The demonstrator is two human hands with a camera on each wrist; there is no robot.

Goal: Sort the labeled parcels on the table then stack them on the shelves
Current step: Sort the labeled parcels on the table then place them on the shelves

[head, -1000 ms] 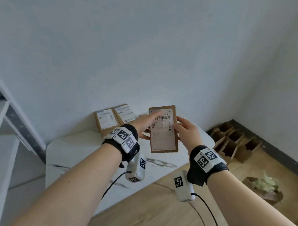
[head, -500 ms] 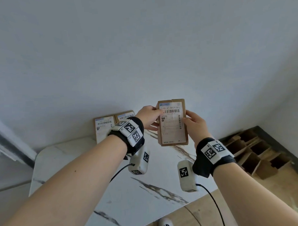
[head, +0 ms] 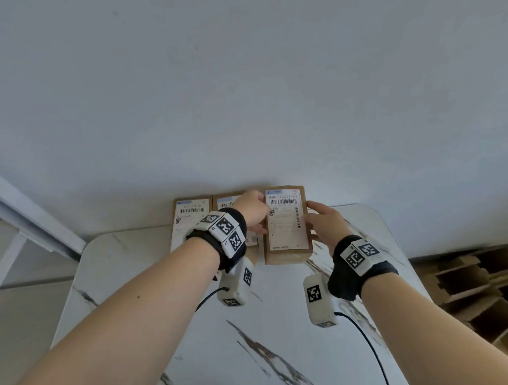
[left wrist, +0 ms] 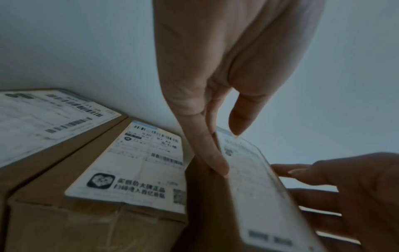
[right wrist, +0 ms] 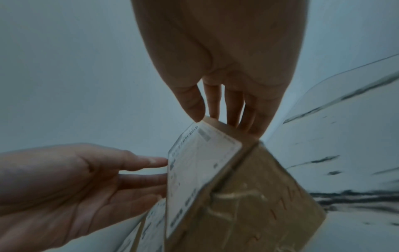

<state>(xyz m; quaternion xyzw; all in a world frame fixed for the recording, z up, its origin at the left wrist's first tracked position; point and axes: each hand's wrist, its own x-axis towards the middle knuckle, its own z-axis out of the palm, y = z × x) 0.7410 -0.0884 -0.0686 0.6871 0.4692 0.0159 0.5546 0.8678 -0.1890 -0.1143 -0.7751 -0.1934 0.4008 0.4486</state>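
I hold a brown cardboard parcel (head: 286, 223) with a white shipping label between both hands, low over the back of the marble table (head: 194, 326) by the wall. My left hand (head: 255, 211) grips its left side, thumb on the label (left wrist: 248, 170) and index finger along the edge. My right hand (head: 318, 218) grips the right side, thumb on top (right wrist: 192, 105). The parcel (right wrist: 248, 196) is tilted; whether it touches the table cannot be told. Two more labeled parcels (head: 190, 221) (head: 228, 202) lie side by side just left of it, against the wall.
A white wall rises directly behind the parcels. The white shelf frame (head: 30, 228) stands at the left beyond the table edge. Open cardboard boxes (head: 469, 284) sit on the floor at the right.
Both hands have carried the parcel forward and down, from mid-air over the table to a spot beside the two parcels at the wall. The grip stayed the same.
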